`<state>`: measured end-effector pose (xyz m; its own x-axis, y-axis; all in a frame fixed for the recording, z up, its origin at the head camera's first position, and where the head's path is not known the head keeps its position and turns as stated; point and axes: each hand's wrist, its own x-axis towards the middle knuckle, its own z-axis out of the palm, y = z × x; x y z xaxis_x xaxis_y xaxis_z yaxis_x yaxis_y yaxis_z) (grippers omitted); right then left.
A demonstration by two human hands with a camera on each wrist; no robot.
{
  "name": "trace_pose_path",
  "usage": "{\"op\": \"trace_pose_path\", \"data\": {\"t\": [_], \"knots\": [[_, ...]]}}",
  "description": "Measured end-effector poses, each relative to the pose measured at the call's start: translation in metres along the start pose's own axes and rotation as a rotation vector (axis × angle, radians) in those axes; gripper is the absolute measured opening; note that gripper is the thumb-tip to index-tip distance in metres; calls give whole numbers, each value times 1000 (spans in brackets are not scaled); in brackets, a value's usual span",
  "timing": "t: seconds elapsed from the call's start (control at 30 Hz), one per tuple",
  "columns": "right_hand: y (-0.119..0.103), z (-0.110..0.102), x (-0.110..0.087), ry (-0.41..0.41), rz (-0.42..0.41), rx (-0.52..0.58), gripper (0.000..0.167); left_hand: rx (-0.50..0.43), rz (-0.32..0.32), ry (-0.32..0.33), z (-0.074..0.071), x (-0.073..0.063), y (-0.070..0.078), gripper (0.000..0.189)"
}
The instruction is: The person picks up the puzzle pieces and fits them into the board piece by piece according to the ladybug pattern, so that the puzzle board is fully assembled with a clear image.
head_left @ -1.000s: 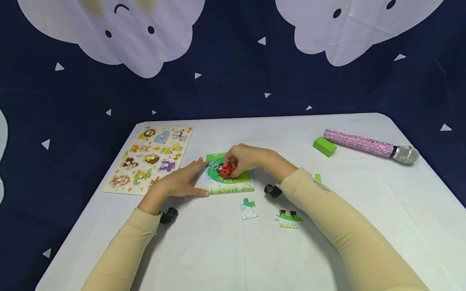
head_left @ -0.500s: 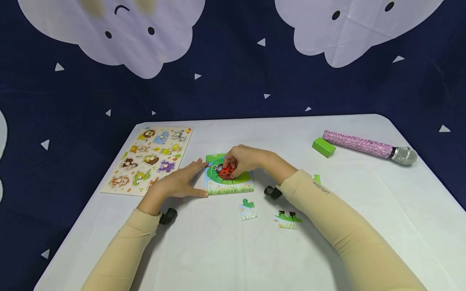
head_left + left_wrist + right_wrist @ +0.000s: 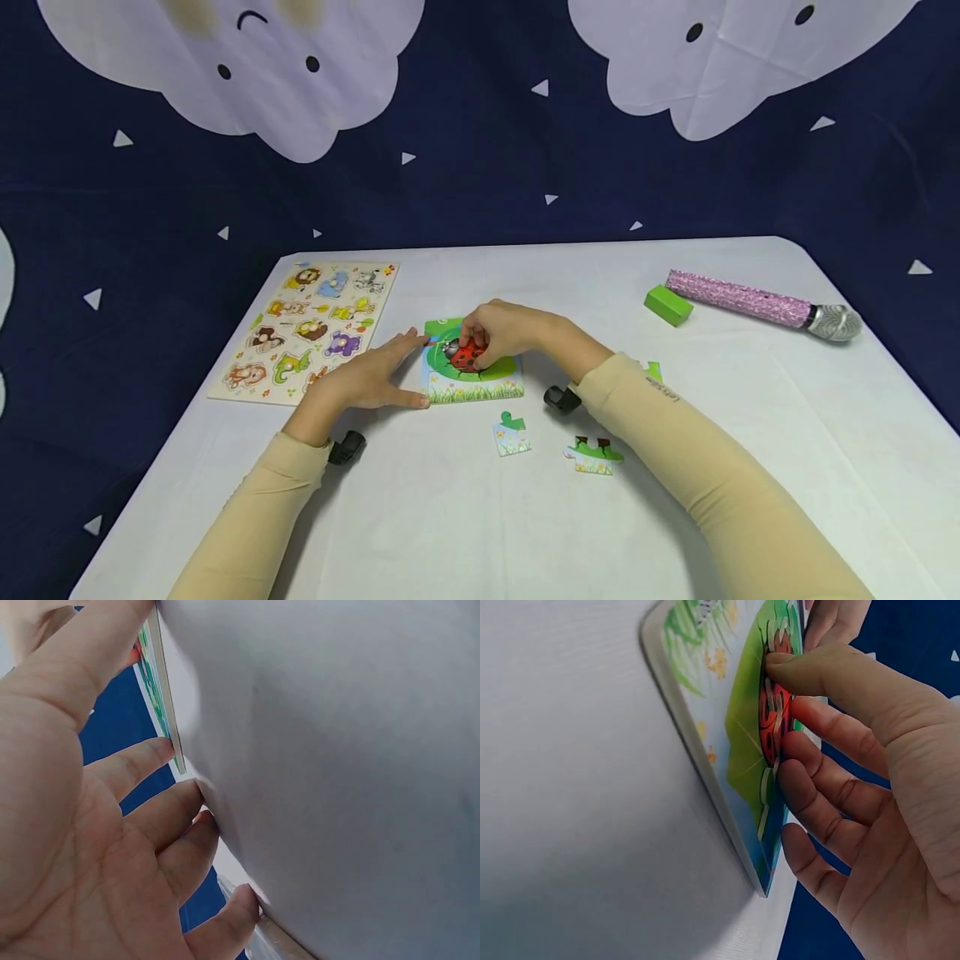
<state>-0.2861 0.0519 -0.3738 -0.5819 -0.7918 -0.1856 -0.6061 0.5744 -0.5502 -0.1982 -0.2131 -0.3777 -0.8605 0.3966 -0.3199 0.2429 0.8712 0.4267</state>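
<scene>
A small ladybug puzzle board (image 3: 474,390) lies on the white table. My left hand (image 3: 367,375) is spread along its left side, with the thumb and index fingertips at the edge; the left wrist view shows the thumb and index finger (image 3: 139,769) against the board's side. With bent fingers, my right hand (image 3: 504,332) pinches a red ladybug puzzle piece (image 3: 767,724) on the board, thumb on one side and fingertips on the other. Raised pale piece edges show there. Two loose puzzle pieces, one with grass and flowers (image 3: 512,437) and one with dark feet (image 3: 594,457), lie in front.
An animal peg puzzle board (image 3: 307,329) lies left of my left hand. At the back right are a green block (image 3: 668,305) and a pink glittery microphone (image 3: 750,302). Another green puzzle piece (image 3: 655,371) is partly hidden behind my right sleeve. A dark cloud-patterned cloth (image 3: 480,192) hangs behind.
</scene>
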Motion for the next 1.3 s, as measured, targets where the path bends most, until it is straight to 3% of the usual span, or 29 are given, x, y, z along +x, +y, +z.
{"op": "trace_pose_path", "data": {"t": [0.73, 1.13, 1.3], "knots": [[-3, -7, -6, -3, -15, -76, 26, -10, 5, -3, 2, 2, -2, 109], [11, -32, -45, 52, -19, -67, 31, -3, -7, 2, 1, 1, 0, 108], [22, -41, -68, 58, 30, -58, 33, -3, 2, 6, 1, 1, -1, 107]]}}
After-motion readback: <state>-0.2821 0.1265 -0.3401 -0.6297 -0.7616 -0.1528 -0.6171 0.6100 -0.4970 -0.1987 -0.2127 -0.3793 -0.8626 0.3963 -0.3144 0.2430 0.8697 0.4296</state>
